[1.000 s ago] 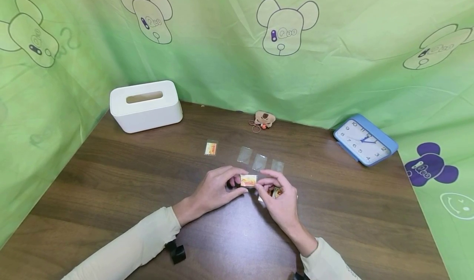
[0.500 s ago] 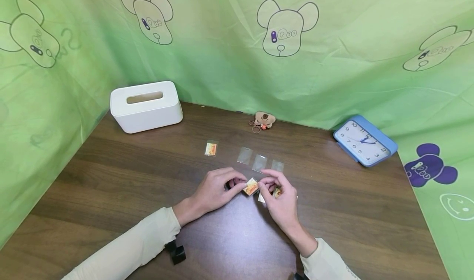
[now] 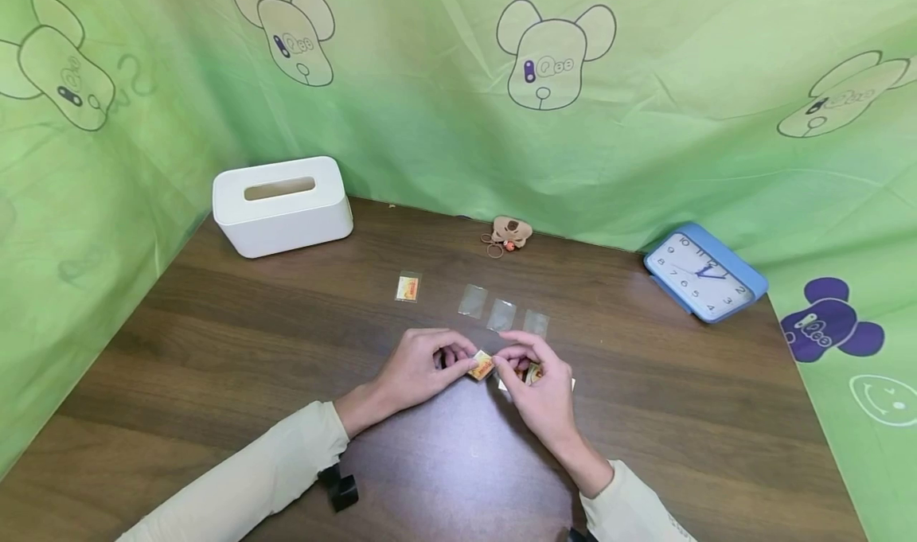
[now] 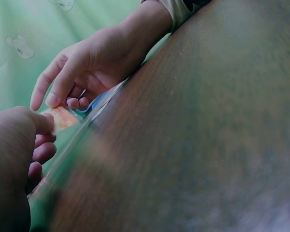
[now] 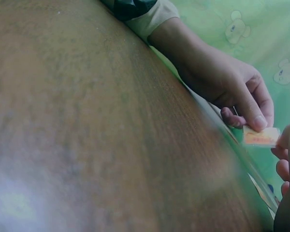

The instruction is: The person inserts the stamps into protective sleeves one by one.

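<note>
A small orange-and-yellow printed card (image 3: 481, 364) is held above the table between both hands, tilted in the head view. A see-through sleeve edge shows round the card (image 4: 64, 118) in the left wrist view. My left hand (image 3: 423, 367) pinches its left corner with the thumb on top. With thumb and fingertips, my right hand (image 3: 540, 387) pinches the opposite side. Beneath the right hand lie more printed cards (image 3: 533, 374), mostly hidden. Three clear plastic sleeves (image 3: 473, 301) lie in a row beyond the hands. A similar card in a sleeve (image 3: 408, 287) lies farther left.
A white tissue box (image 3: 286, 220) stands at the table's back left. A brown animal-shaped keyring (image 3: 512, 232) lies at the back edge, and a blue clock (image 3: 705, 273) sits at the right. Green printed cloth (image 3: 430, 128) hangs behind the wooden table (image 3: 236, 351).
The card has turned from level to tilted between the fingers and come slightly nearer to me. The hands have barely moved, and the things on the table stay put.
</note>
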A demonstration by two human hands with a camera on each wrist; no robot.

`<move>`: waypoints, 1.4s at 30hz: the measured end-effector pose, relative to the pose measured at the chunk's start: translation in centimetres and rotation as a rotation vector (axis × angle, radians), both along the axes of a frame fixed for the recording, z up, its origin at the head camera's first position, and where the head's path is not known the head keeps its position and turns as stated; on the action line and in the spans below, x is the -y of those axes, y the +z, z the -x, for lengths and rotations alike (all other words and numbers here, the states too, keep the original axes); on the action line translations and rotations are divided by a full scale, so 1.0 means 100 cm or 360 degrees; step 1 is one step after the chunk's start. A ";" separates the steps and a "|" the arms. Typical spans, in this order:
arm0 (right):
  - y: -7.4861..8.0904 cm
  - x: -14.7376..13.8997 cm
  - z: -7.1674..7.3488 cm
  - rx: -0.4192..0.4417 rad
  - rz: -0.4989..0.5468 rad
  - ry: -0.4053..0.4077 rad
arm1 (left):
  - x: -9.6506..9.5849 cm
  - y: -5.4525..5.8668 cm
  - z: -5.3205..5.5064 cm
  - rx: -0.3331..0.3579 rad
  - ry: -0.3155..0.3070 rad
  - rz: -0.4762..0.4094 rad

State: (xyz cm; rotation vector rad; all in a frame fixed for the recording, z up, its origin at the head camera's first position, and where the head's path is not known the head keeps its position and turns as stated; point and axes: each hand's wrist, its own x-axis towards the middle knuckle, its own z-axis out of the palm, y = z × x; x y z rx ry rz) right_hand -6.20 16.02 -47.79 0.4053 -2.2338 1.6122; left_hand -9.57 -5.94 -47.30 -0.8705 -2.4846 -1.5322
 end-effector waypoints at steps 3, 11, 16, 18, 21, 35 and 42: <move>0.000 0.000 0.000 0.0020 0.0003 -0.0009 | -0.001 0.001 0.000 0.0005 0.0001 0.0005; 0.004 0.000 -0.001 0.0011 -0.0007 -0.0098 | 0.002 0.004 0.001 0.0019 -0.0002 0.0024; 0.009 -0.004 -0.002 -0.0036 -0.0069 -0.0137 | 0.009 0.005 0.007 -0.0009 0.0046 0.0029; 0.009 -0.007 -0.003 -0.0055 -0.0089 -0.0146 | 0.013 0.005 0.009 -0.0006 0.0085 0.0027; 0.010 -0.011 -0.003 -0.0092 -0.0138 -0.0159 | 0.018 0.006 0.015 -0.0016 0.0156 0.0034; 0.009 -0.039 -0.002 -0.0132 -0.0563 -0.0080 | 0.029 0.005 0.038 -0.0103 0.0467 0.0184; 0.005 -0.047 -0.002 -0.0178 -0.0715 -0.0005 | 0.026 0.003 0.046 -0.0174 0.0562 0.0266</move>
